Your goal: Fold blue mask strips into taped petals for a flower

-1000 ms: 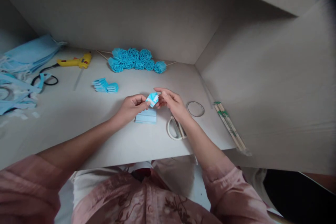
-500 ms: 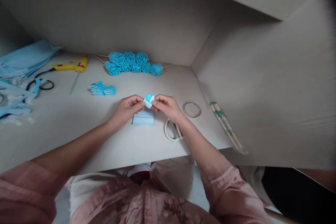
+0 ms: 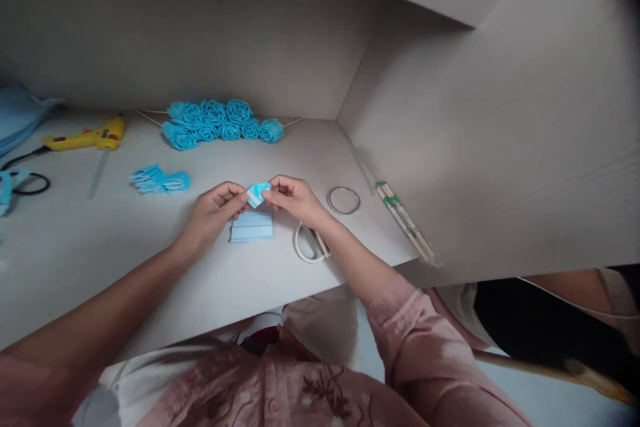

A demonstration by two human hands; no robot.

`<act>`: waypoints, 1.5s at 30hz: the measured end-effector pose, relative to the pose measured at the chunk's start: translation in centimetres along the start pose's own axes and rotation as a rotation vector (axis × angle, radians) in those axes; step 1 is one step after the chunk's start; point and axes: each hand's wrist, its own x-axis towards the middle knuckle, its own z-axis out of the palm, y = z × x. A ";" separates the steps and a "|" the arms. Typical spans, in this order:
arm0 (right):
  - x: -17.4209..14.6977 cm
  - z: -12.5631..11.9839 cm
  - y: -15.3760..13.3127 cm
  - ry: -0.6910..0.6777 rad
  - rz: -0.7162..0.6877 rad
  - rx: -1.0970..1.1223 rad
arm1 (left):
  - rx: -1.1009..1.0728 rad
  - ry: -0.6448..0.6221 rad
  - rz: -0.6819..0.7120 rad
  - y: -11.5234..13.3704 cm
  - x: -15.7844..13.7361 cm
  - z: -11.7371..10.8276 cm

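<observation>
A small folded piece of blue and white mask fabric (image 3: 257,195) is pinched between both hands above the table. My left hand (image 3: 217,209) grips its left edge with thumb and fingers. My right hand (image 3: 293,199) has its thumb pressed on the right side of the fold. Just below the hands lies a flat stack of light blue fabric pieces (image 3: 252,227). Scissors with white handles (image 3: 307,245) rest under my right forearm, their blades hidden. To the left sit several pleated blue pieces (image 3: 159,180).
Blue fabric roses on sticks (image 3: 220,123) are piled at the back. A yellow glue gun (image 3: 95,136) lies back left, beside blue face masks (image 3: 20,117). A metal ring (image 3: 343,201) and packed wooden sticks (image 3: 404,221) lie on the right. A side wall (image 3: 480,147) bounds the table.
The whole view has shifted, so the table's things appear farther left. Both hands keep hold of the folded fabric piece, with its fold looking much the same.
</observation>
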 end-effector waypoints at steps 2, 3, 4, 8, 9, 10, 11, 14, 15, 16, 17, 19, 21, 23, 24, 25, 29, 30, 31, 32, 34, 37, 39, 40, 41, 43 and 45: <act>0.1 0.0 0.1 -0.013 -0.018 0.020 | 0.006 0.000 0.011 0.0 0.0 0.0; 0.1 -0.1 0.1 -0.011 -0.025 0.030 | 0.012 0.003 0.016 0.0 0.1 -0.1; 0.1 -0.2 0.2 0.000 -0.031 0.037 | 0.022 0.009 0.024 0.1 0.1 -0.2; 0.2 -0.7 0.1 0.107 -0.047 0.043 | 0.071 0.115 0.113 1.2 1.2 -1.5; 0.2 -0.8 0.0 0.133 -0.042 0.042 | 0.090 0.172 0.148 1.7 1.7 -2.2; 0.3 -1.0 0.0 0.155 -0.034 0.042 | 0.127 0.222 0.185 2.3 2.2 -2.9; 0.3 -1.1 -0.1 0.170 -0.026 0.044 | 0.172 0.276 0.230 2.9 2.8 -3.8; 0.4 -1.4 -0.3 0.195 -0.024 0.044 | 0.518 0.352 0.345 5.1 4.3 -6.5; 0.4 -1.4 -0.3 0.200 -0.029 0.042 | 0.702 0.345 0.363 5.7 4.6 -7.3; 0.4 -1.4 -0.4 0.204 -0.033 0.039 | 0.897 0.320 0.385 6.2 4.7 -7.9; 0.5 -1.4 -0.5 0.209 -0.035 0.037 | 1.082 0.286 0.409 6.5 4.7 -8.5; 0.5 -1.4 -0.6 0.217 -0.038 0.036 | 1.388 0.194 0.441 6.7 4.4 -9.2; 0.5 -1.4 -0.6 0.224 -0.047 0.036 | 1.573 0.111 0.433 6.3 4.1 -9.5; 0.4 -1.4 -0.7 0.230 -0.059 0.036 | 1.663 0.044 0.394 5.7 3.8 -9.7; 0.4 -1.4 -0.7 0.230 -0.063 0.037 | 1.691 0.014 0.373 5.5 3.7 -9.8; 0.4 -1.3 -0.8 0.229 -0.064 0.039 | 1.713 -0.009 0.354 5.3 3.7 -9.8; 0.4 -1.3 -0.8 0.220 -0.058 0.046 | 1.736 -0.026 0.306 5.2 3.8 -9.7; 0.4 -1.3 -0.8 0.220 -0.060 0.046 | 1.748 -0.025 0.298 5.2 3.9 -9.6; 0.4 -1.3 -0.7 0.221 -0.061 0.045 | 1.771 -0.033 0.291 5.1 3.9 -9.5; 0.4 -1.3 -0.7 0.222 -0.061 0.044 | 1.805 -0.046 0.284 5.0 3.9 -9.4; 0.5 -1.3 -0.6 0.227 -0.058 0.040 | 1.872 -0.076 0.265 4.7 4.0 -9.1; 0.5 -1.3 -0.5 0.235 -0.059 0.029 | 1.866 -0.129 0.184 4.5 4.3 -9.5; 0.5 -1.3 -0.5 0.239 -0.064 0.027 | 1.783 -0.186 0.117 4.9 4.7 -10.4; 0.5 -1.3 -0.5 0.239 -0.065 0.026 | 1.737 -0.222 0.097 5.1 4.9 -11.0; 0.6 -1.3 -0.5 0.240 -0.065 0.024 | 1.702 -0.252 0.092 5.5 5.2 -11.6; 0.6 -1.3 -0.4 0.242 -0.064 0.017 | 1.667 -0.312 0.092 6.1 5.9 -12.8; 0.6 -1.3 -0.4 0.244 -0.061 0.015 | 1.653 -0.395 0.077 6.6 6.5 -13.5</act>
